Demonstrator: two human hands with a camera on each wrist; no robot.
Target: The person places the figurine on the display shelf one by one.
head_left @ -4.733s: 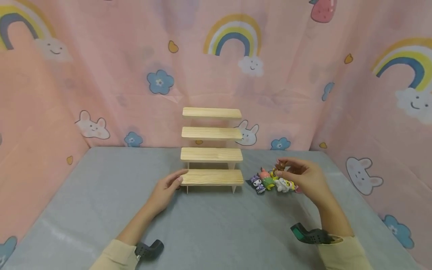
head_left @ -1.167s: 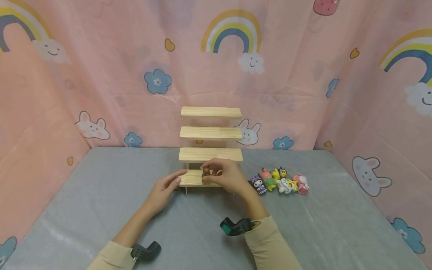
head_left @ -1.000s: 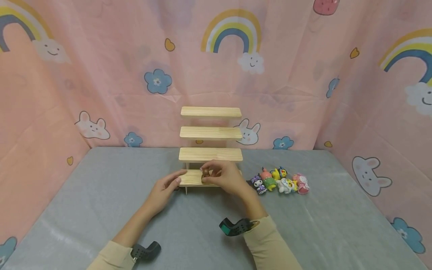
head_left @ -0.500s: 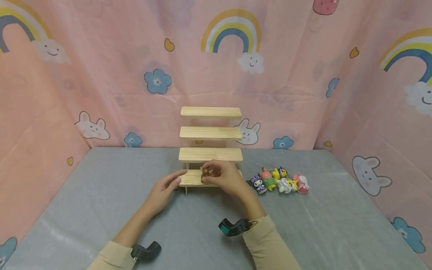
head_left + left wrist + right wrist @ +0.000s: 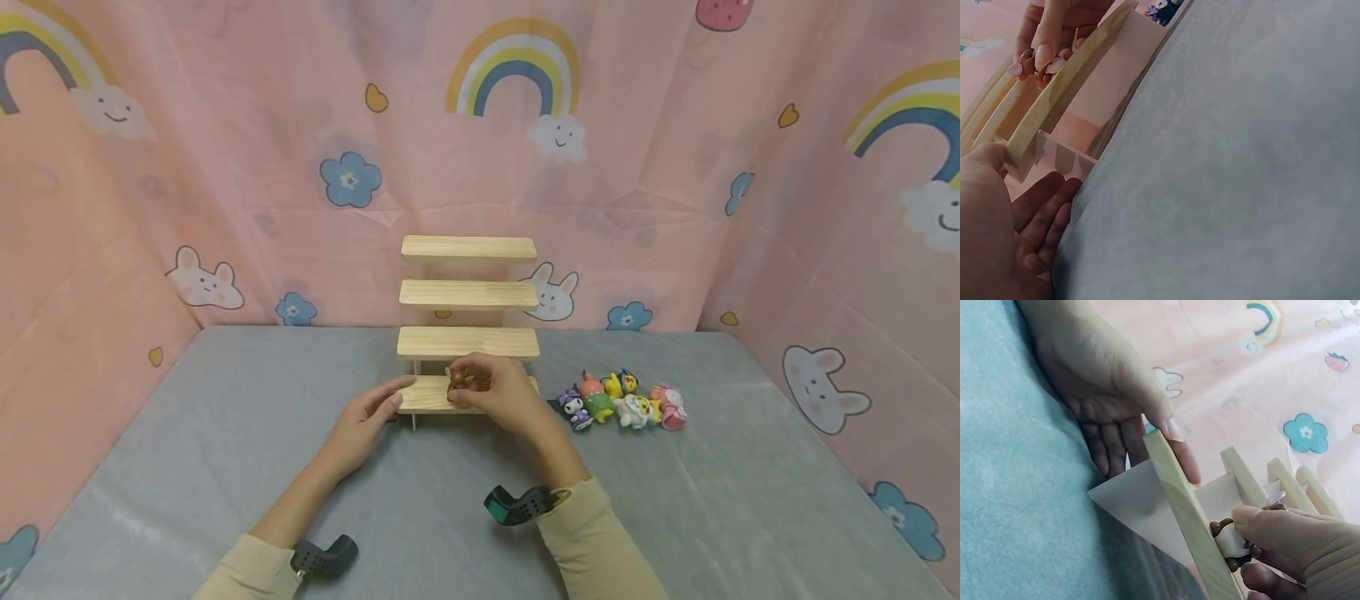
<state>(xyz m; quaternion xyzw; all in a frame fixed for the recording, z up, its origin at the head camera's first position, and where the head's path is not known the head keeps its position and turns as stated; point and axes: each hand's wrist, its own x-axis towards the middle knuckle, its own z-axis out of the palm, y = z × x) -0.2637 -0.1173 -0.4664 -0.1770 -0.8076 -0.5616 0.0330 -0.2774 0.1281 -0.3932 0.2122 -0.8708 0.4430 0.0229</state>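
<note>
In the head view a small brown-and-white figurine [image 5: 457,381] is at the middle of the lowest step of a four-tier wooden display stand [image 5: 468,341]. My right hand [image 5: 504,393] pinches it between thumb and fingers. The right wrist view shows the figurine [image 5: 1233,541] right at the step's surface, partly covered by the thumb. At the left end of the same step, my left hand [image 5: 366,423] holds the board between thumb and index finger. Its other fingers [image 5: 1041,215] reach below the board, beside the clear side support [image 5: 1054,153].
To the right of the stand lies a group of colourful figurines: a purple-and-black one [image 5: 573,409], a pink-and-green one [image 5: 596,397], a white-and-yellow one [image 5: 633,412] and a pink one [image 5: 670,407] among them. A pink patterned curtain [image 5: 420,192] backs the grey cloth-covered table [image 5: 247,400].
My right hand has carried the brown figurine left from the group to the lowest step. Over the last second it stays there with only slight finger movement. My left hand keeps its place.
</note>
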